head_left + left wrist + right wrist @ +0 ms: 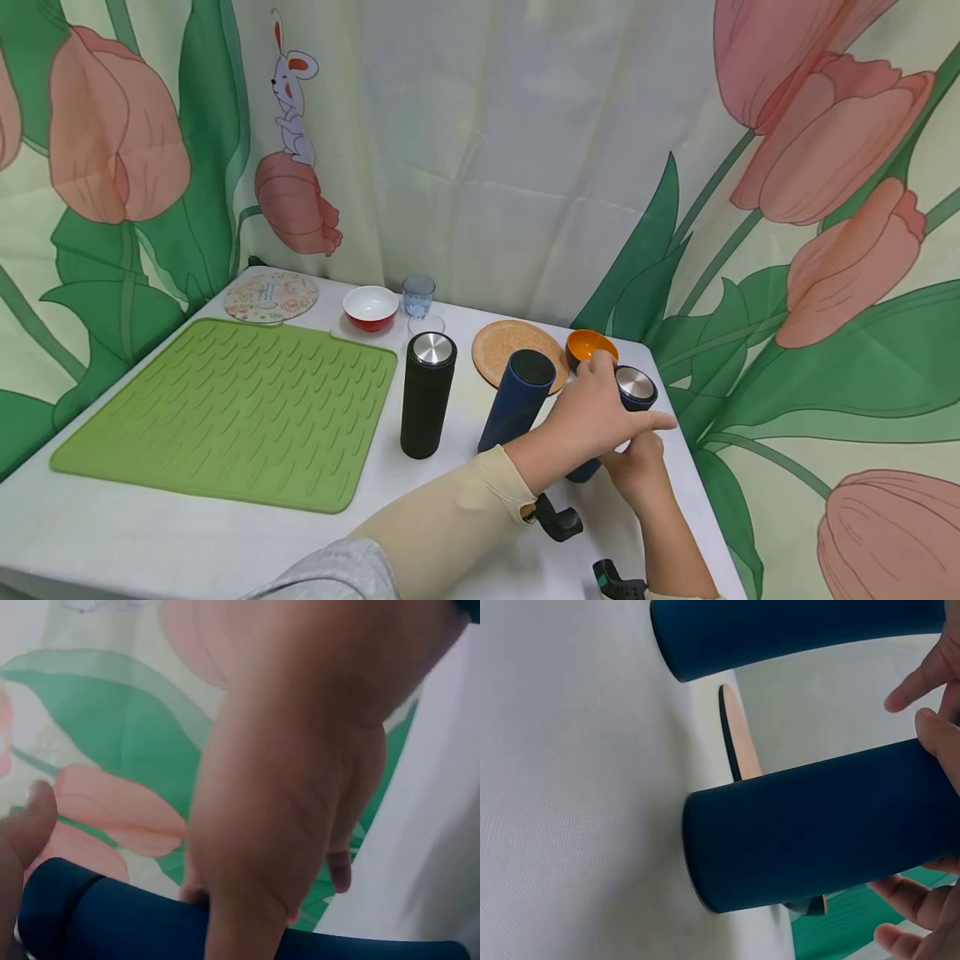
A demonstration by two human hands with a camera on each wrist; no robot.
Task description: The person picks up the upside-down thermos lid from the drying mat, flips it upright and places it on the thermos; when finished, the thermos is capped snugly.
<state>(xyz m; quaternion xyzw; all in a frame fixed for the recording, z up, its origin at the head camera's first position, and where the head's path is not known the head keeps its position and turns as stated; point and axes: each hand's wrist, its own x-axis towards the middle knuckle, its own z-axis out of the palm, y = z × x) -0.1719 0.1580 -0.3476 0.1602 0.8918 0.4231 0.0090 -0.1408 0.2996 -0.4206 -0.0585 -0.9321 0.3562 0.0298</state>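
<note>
A dark blue thermos with a silver-topped lid (636, 386) is held at the right of the table, leaning in the head view. My right hand (640, 471) grips its body, the thumb on one side and fingers on the other. Beside the lid, my left hand (592, 412) has its thumb stretched out straight and its fingers extended. The blue body (817, 829) shows in the right wrist view, its base close over the white cloth. A second blue thermos (517, 398) with a dark top stands left of my hands. Further left is a black thermos (427, 400) with a silver lid.
A green mat (225, 417) covers the table's left part. Along the back are a round patterned board (271, 297), a red bowl (371, 308), a clear bluish glass (418, 295), a round tan board (495, 346) and an orange bowl (588, 343). A tulip-printed curtain (525, 167) hangs behind.
</note>
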